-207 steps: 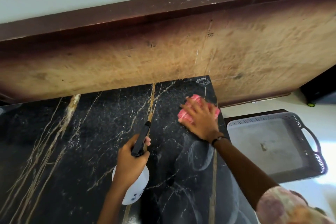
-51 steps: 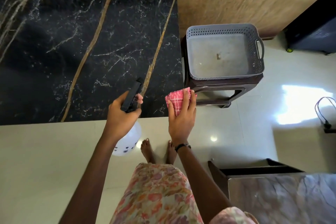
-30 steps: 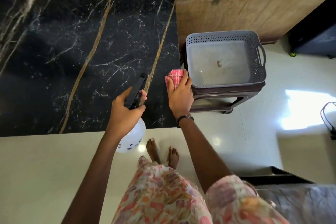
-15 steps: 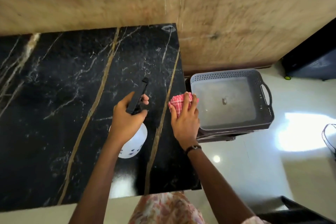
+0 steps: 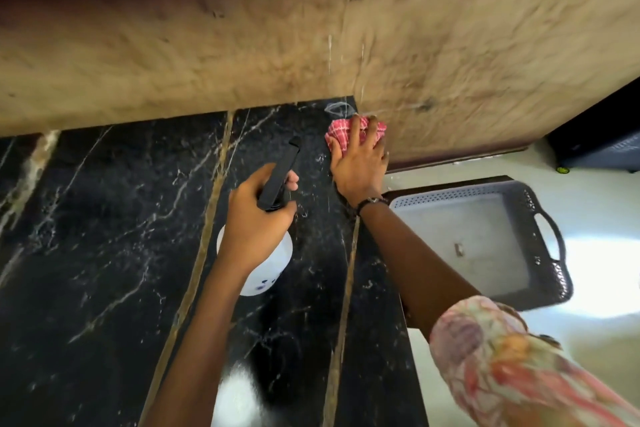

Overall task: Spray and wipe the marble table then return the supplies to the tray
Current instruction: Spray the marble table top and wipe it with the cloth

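Observation:
The black marble table (image 5: pixel 104 253) with gold veins fills the lower left. My right hand (image 5: pixel 360 163) lies flat on a pink checked cloth (image 5: pixel 341 133), pressing it onto the table's far right corner against the wall. My left hand (image 5: pixel 256 218) grips the black trigger head of a white spray bottle (image 5: pixel 266 274), held above the table's middle. The grey plastic tray (image 5: pixel 540 218) stands empty to the right of the table, lower than its top.
A brown stone-look wall (image 5: pixel 311 28) runs along the table's far edge. The tray rests on a dark stool. A black object (image 5: pixel 599 146) stands on the pale glossy floor (image 5: pixel 606 288) at the far right.
My right hand has moved the cloth from the table's right edge near the tray up to the far right corner. The view has tilted up toward the wall. The spray bottle stays in my left hand.

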The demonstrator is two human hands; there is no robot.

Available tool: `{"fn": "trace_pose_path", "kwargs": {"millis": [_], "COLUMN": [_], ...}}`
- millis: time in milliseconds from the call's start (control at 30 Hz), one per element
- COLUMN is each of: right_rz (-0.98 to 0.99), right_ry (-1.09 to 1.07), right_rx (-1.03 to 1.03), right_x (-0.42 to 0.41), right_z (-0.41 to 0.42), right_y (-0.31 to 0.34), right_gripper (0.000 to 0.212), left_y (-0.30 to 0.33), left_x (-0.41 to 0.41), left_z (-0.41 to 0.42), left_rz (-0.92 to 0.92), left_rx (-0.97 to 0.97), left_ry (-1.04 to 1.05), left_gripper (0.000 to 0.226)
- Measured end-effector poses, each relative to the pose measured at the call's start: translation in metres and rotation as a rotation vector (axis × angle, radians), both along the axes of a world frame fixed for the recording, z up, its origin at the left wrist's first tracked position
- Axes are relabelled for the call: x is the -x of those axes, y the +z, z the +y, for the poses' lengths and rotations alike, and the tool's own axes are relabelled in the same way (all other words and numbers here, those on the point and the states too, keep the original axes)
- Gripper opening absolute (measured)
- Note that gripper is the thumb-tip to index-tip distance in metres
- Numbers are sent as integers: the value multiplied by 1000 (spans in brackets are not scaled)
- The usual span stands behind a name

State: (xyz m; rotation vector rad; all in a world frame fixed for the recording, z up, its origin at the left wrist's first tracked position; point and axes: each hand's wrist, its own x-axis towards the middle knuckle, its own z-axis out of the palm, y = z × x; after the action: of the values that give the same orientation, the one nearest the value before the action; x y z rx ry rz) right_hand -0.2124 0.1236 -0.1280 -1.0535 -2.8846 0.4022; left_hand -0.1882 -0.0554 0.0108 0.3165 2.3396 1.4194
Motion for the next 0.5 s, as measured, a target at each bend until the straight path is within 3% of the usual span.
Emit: {"fn": "trace_pose_path", "kwargs": {"millis": [367,500], "right_rz": [-47,91], "right_ry": [-31,260], "right_rx": [9,-153], "right_x": [95,90], "right_z": [32,43], "right_y": [7,1], "right_gripper": [53,46], "left_y": [-20,-23], "left_x": [35,40], "left_z": [-18,-29], "left_rz": [-12,-9], "left_rx": [-29,-51], "left_ry": [-13,0], "left_gripper": [32,35]}}
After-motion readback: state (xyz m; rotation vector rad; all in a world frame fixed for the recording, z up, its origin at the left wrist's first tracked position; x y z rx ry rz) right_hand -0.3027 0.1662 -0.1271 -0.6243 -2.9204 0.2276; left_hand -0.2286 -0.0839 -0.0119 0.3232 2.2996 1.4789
